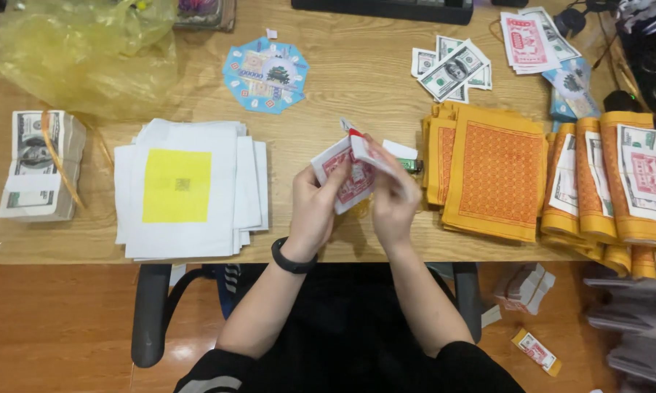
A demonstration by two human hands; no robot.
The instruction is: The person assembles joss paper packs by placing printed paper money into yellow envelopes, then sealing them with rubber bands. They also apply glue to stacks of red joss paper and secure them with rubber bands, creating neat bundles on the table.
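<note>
Both my hands hold a small stack of red-and-white printed paper notes point(351, 175) above the wooden table's front edge. My left hand point(313, 211), with a black band on the wrist, grips the stack from below. My right hand point(393, 204) has its fingers on the top notes, bending them apart. A white paper piece and a small green object point(409, 164) lie just behind my right hand.
White sheets with a yellow square point(177, 185) lie at left, a banded bundle of paper bills point(38, 164) further left. Orange patterned paper stacks point(495, 171) and folded bundles point(619, 182) sit at right. Loose bills point(455, 69), a blue octagonal paper point(266, 75) and a yellow plastic bag point(81, 51) lie behind.
</note>
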